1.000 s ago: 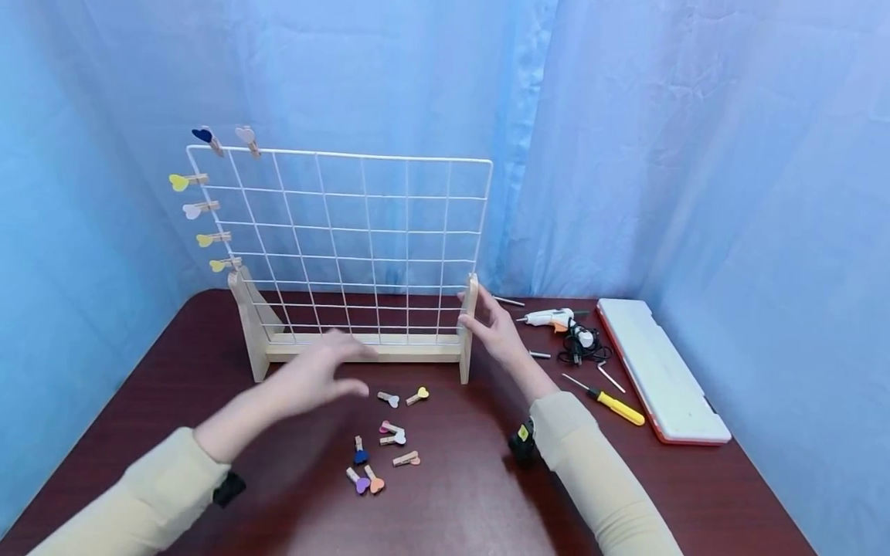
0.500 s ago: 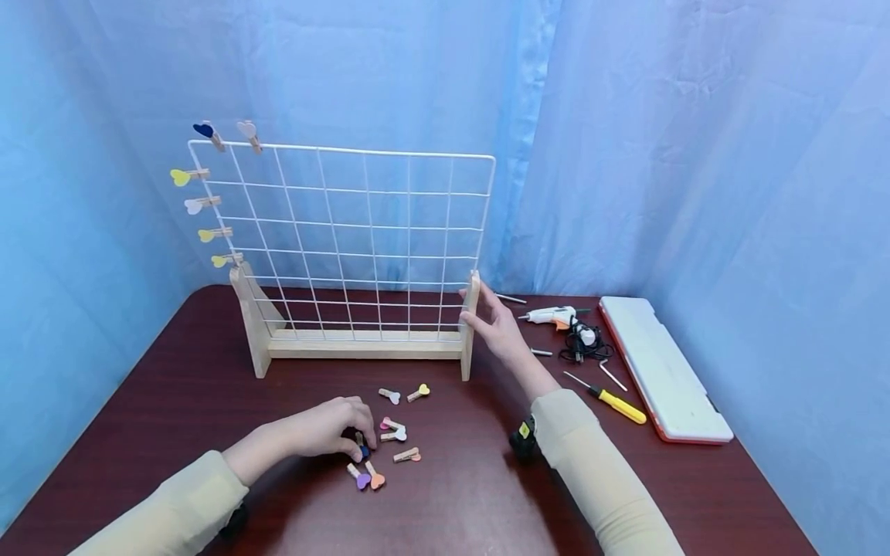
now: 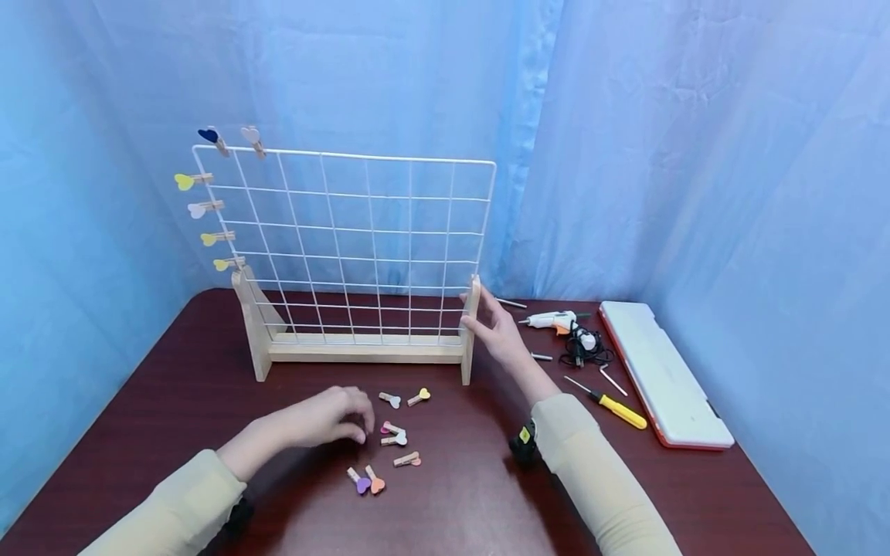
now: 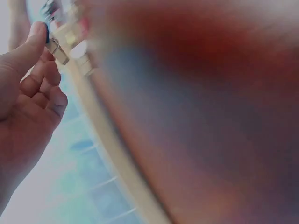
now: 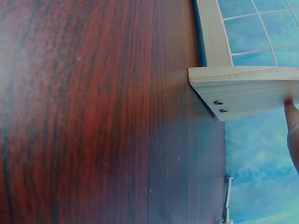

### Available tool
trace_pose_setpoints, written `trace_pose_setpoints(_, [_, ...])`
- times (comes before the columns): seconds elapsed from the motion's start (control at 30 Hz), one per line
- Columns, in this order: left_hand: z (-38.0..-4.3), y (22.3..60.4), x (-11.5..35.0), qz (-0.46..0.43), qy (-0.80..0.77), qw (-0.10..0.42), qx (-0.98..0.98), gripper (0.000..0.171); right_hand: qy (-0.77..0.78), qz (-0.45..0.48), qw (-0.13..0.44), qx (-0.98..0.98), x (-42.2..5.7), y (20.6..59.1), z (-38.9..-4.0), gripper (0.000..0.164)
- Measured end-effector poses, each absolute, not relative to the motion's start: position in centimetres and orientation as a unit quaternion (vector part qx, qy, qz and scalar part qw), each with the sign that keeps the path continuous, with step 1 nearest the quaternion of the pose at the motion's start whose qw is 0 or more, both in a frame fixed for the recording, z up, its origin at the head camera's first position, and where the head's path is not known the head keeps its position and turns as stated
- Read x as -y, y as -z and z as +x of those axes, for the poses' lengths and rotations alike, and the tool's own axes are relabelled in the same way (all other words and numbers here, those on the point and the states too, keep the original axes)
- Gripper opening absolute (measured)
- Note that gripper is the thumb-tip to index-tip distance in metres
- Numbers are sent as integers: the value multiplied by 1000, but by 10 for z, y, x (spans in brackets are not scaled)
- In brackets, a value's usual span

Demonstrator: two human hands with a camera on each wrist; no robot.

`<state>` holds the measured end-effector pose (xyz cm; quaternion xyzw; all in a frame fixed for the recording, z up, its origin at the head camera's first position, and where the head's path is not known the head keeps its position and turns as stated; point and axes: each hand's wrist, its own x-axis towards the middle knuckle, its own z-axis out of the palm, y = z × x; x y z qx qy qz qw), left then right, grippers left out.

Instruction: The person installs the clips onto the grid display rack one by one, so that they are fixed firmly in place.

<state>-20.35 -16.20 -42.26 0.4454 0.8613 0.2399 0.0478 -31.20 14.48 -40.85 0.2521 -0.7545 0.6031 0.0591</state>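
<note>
My left hand [image 3: 316, 418] is just over the table, left of the loose clothespins. In the left wrist view its thumb and fingers pinch a small wooden clothespin [image 4: 58, 52] with a dark blue heart, which the head view hides. My right hand [image 3: 502, 336] holds the right side panel [image 3: 468, 357] of a wooden stand, thumb in front and fingers behind. The stand carries an upright white wire grid [image 3: 334, 229]. Heart clothespins are clipped along its left edge, such as a yellow clothespin [image 3: 185, 182], and a dark blue clothespin [image 3: 209, 136] sits on top.
Loose on the table are a purple clothespin [image 3: 362, 485], an orange clothespin [image 3: 376, 485], a yellow clothespin [image 3: 420, 397] and several others. To the right lie a glue gun [image 3: 552, 320], a yellow screwdriver [image 3: 621, 411], a hex key [image 3: 613, 380] and a white case [image 3: 664, 378].
My left hand came down from in front of the grid to the loose clothespins and picked up the dark blue one, now gone from its spot. My right hand stays on the panel.
</note>
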Motion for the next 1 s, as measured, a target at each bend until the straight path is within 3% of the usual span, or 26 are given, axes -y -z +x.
trace_pose_setpoints(0.17, [-214,375,169,418,-292,-43,-859,11,-604,252,60,754,-145,409,-312,63])
trace_pose_setpoints(0.4, [-226,283,177,383,-305,-243,-837,15,-607,256,62,750,-145,409,-311,64])
trace_pose_setpoints(0.5, [-231,244,179,346,-327,-305,-825,12,-603,255,67,753,-146,409,-311,64])
trace_pose_setpoints(0.73, [-226,175,173,246,-398,-370,-802,14,-598,256,70,756,-146,408,-311,64])
trace_pose_setpoints(1.0, [-270,159,193,147,-384,-415,-811,16,-606,258,65,750,-144,408,-312,63])
